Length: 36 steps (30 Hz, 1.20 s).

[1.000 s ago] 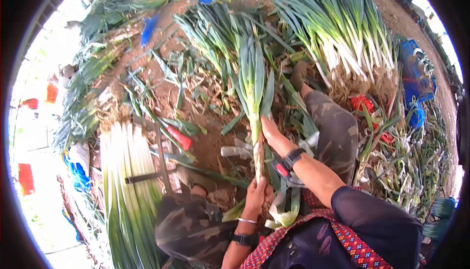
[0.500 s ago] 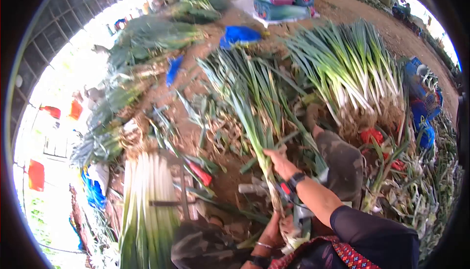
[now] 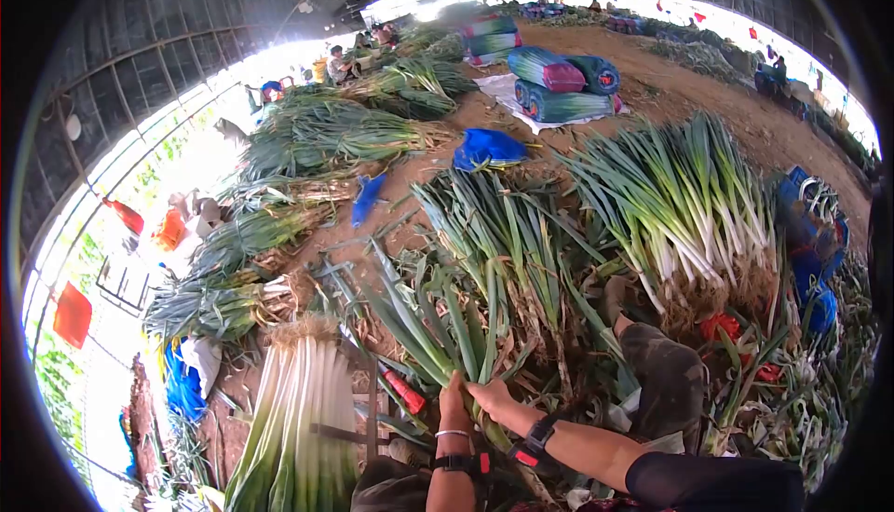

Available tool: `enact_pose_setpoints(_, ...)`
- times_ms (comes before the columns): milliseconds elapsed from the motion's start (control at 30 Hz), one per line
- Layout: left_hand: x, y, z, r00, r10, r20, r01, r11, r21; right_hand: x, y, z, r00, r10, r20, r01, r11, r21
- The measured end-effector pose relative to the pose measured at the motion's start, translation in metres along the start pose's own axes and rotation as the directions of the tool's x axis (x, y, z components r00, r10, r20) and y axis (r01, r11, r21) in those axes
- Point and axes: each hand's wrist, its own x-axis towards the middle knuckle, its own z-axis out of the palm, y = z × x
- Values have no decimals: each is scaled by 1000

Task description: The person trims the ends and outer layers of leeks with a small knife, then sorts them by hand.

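Note:
Both hands are closed side by side around a leek in front of my lap. My left hand grips it on the left, just where the green leaves fan out. On the right, my right hand holds a leaf and part of the stalk. The leaves point up and away; the lower stalk is partly hidden by my right forearm. Beyond my hands lies a heap of untrimmed leeks. To the left is a bundle of cleaned white-stemmed leeks, with a red-handled tool between it and my hands.
A large fan of leeks lies at right, roots toward me. More leek piles line the left. Blue plastic and wrapped bundles are farther off. Leaf scraps cover the ground at lower right.
The camera view has tilted upward. My left hand has moved from the leek's root end up beside my right hand at the leaves. The leek now leans left, its leaves spread apart.

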Motion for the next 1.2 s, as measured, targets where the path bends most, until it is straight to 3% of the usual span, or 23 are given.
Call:
enact_pose_setpoints(100, -6, -2, -17, 999, 18, -35, -16, 998, 55, -18, 2, 10, 985, -174, -21, 175, 981, 82)
enact_pose_setpoints(167, -15, -5, -15, 999, -23, -22, 21, 994, -106, -21, 9, 1, 976, -213, 48, 198, 957, 210)
enact_pose_setpoints(233, -16, -16, -25, 996, -82, 20, 84, 981, -177, -48, -7, -18, 967, -159, 197, 83, 934, 347)
enact_pose_setpoints(300, 19, -41, -54, 988, -143, 61, 153, 963, -223, -99, -46, -49, 949, 162, 270, -225, 949, 220)
enact_pose_setpoints(367, 32, -50, -65, 985, -159, 60, 170, 940, -295, -135, -38, -99, 778, 201, 595, -423, 868, 260)
enact_pose_setpoints(433, 18, -38, -66, 996, -65, -58, 56, 987, -151, -213, -85, -159, 625, 193, 757, -627, 701, 339)
enact_pose_setpoints(467, 20, -35, -72, 995, -40, -94, 30, 994, -104, -258, -117, -185, 749, 263, 608, -446, 879, 169)
enact_pose_setpoints(500, 22, -32, -75, 992, -10, -129, 4, 999, -52, -282, -116, -222, 727, 222, 650, -471, 850, 237)
enact_pose_setpoints(533, 28, -30, -67, 983, -78, -169, 61, 993, -105, -302, -132, -237, 825, 297, 480, -360, 932, 41)
enact_pose_setpoints(567, 32, -37, -51, 984, 0, -178, -37, 978, -206, -313, -147, -249, 902, 319, 290, -275, 944, -183)
enact_pose_setpoints(633, 34, -39, -27, 995, -48, -93, 18, 953, -302, -287, -136, -270, 909, 408, 86, -382, 897, -221)
enact_pose_setpoints(667, 28, -36, -18, 997, -78, 25, 82, 930, -358, -246, -103, -294, 929, 364, 68, -303, 854, -423)
enact_pose_setpoints(700, 30, -41, -12, 997, -82, -2, 77, 946, -316, -212, -74, -313, 944, 324, 68, -217, 760, -612)
enact_pose_setpoints(767, -13, -16, 21, 997, -38, 67, 64, 890, -452, -163, -86, -288, 972, 210, 106, 86, 105, -991)
enact_pose_setpoints(800, -21, -9, 33, 994, -57, 91, 93, 879, -468, -140, -84, -266, 967, -48, 251, 256, 159, -954)
enact_pose_setpoints(833, -24, -5, 40, 990, -73, 118, 122, 867, -483, -129, -113, -221, 975, -12, 224, 221, 205, -953)
enact_pose_setpoints(867, -24, -4, 45, 984, -58, 169, 121, 912, -393, -107, -112, -196, 842, -294, 453, 531, 295, -795)
enact_pose_setpoints(900, -28, -8, 47, 981, 20, 192, 53, 927, -370, -87, -126, -161, 936, -137, 324, 352, 404, -845)
enact_pose_setpoints(933, -16, -18, 39, 973, 14, 230, 64, 943, -327, -68, -113, -135, 888, -350, 298, 453, 562, -692)
enact_pose_setpoints(967, -4, -28, 31, 964, 4, 267, 74, 957, -281, -46, -121, -107, 921, -242, 304, 388, 611, -690)
enact_pose_setpoints(1033, -13, -19, 33, 966, -71, 250, 130, 964, -230, 2, -101, -69, 910, -312, 273, 408, 557, -723)
enact_pose_setpoints(1100, -16, -15, 28, 964, -147, 221, 196, 955, -224, 10, -111, -46, 948, -78, 308, 297, 558, -775)
enact_pose_setpoints(1200, -10, -12, 20, 943, -292, 160, 329, 894, -303, 2, -104, -34, 958, -152, 242, 285, 481, -829)
